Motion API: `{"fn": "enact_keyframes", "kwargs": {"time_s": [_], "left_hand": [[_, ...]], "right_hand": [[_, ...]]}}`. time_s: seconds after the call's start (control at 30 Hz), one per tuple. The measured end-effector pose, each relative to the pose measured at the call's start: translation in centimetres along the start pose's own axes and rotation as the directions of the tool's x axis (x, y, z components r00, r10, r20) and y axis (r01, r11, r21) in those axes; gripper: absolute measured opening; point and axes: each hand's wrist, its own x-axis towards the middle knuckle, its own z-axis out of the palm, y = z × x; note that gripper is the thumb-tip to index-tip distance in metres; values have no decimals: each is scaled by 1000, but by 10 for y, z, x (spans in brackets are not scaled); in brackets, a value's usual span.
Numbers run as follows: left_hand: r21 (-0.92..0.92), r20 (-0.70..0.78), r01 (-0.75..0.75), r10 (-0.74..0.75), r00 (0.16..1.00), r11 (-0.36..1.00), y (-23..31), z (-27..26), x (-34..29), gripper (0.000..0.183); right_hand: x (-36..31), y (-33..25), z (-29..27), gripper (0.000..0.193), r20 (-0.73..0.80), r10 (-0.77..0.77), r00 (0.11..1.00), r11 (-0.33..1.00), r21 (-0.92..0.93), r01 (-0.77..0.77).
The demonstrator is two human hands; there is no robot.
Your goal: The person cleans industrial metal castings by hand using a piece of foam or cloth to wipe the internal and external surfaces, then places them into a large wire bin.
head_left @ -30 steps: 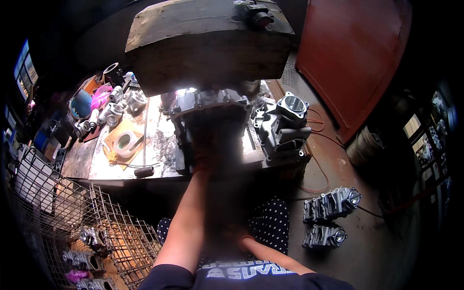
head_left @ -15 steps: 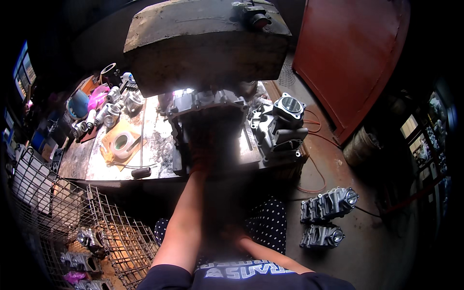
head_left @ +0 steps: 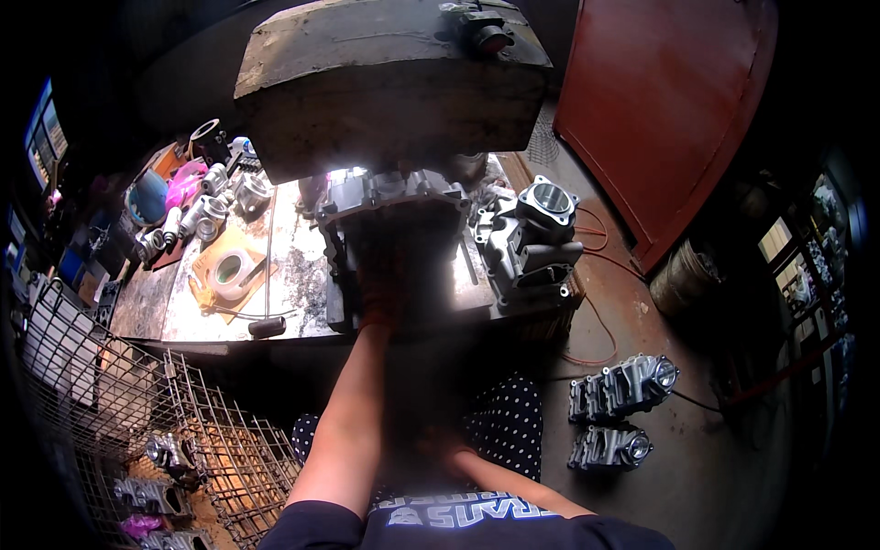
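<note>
Silvery cast metal forms a broad, ridged housing (head_left: 394, 194) at the middle of the front edge of the pale, dark-stained workbench (head_left: 302, 280), with a bulky grey-brown box-shaped block (head_left: 394, 124) just beyond it. The left hand (head_left: 380, 298) reaches into deep shadow at the housing's front; whether its fingers are apart or clamped on something cannot be told. The right hand (head_left: 442, 445) is low, near black cloth with white dots (head_left: 507, 417), too dark and blurred to tell its grip. Toward the workbench's right front corner stands a silvery angular casting (head_left: 530, 252). A short black cylinder (head_left: 267, 327) lies by the front edge, left of the housing.
</note>
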Motion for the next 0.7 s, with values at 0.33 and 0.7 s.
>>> {"fn": "enact_keyframes", "kwargs": {"time_s": [0.33, 0.7], "left_hand": [[-7, -24, -23, 22, 999, 1000, 1, -5, 3, 65], [37, 58, -3, 1, 998, 999, 3, -10, 4, 64]], "right_hand": [[-8, -14, -20, 43, 128, 86, 988, 996, 28, -90], [2, 6, 5, 41, 31, 13, 999, 1000, 28, -14]]}}
